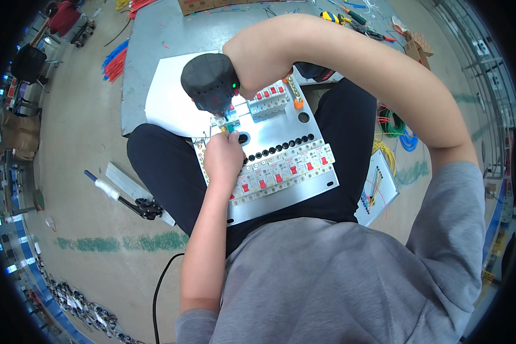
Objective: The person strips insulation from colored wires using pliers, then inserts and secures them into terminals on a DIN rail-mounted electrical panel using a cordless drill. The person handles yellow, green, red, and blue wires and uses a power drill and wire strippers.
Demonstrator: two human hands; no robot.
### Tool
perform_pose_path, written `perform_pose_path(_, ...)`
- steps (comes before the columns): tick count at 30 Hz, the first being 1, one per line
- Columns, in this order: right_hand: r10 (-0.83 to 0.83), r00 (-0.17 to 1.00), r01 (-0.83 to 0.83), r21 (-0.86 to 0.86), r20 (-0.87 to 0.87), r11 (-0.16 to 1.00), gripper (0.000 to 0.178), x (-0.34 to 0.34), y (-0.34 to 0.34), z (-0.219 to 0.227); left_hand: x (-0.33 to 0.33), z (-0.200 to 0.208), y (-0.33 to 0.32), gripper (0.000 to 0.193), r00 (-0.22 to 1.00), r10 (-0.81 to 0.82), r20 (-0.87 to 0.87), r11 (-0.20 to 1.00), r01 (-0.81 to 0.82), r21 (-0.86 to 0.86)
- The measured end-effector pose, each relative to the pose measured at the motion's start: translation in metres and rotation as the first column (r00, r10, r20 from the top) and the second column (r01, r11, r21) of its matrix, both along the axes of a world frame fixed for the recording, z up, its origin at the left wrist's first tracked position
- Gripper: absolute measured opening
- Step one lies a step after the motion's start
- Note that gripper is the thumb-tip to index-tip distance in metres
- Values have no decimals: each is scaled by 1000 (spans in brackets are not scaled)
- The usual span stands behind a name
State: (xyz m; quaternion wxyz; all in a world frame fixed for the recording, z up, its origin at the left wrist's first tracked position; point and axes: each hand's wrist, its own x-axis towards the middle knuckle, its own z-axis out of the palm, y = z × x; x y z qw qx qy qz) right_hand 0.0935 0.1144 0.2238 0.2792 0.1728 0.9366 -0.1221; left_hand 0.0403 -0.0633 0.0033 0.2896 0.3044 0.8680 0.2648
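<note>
A metal mounting plate (275, 204) lies tilted across my lap. Along its near edge runs a row of white circuit breakers (278, 170) with red levers; a second group of breakers (268, 102) is fixed toward its far side. My right hand (247, 74) grips a black cordless screwdriver (208, 80) from above, its nose pointing down at the plate's far left part. Right by that tip, my left hand (223, 153) pinches a short yellow-green wire (230, 128). The driver's body and my right wrist hide most of the right fingers.
A grey worktable (149, 43) stands ahead, with a white sheet (175, 94) at its near edge and hand tools (350, 17) at far right. Red and blue wires (115, 61) hang at its left. Coiled wires (391, 126) and another plate (384, 186) are at my right.
</note>
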Motion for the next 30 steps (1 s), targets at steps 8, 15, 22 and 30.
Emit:
perform_pose_path(8,-54,998,57,-69,45,996,19,-4,11,-5,-14,43,-29,31,999,-10,-36,999,11,53)
perform_pose_path(15,-21,998,23,-30,58,999,22,-12,7,-2,-52,24,-6,39,841,68,537,997,-79,-2)
perform_pose_path(22,-37,999,38,-46,16,998,24,-8,10,-9,-50,7,12,39,884,45,465,998,-15,-68)
perform_pose_path(30,223,974,-225,-51,-33,973,34,-11,9,7,-36,-8,11,53,994,-105,-13,981,101,-164)
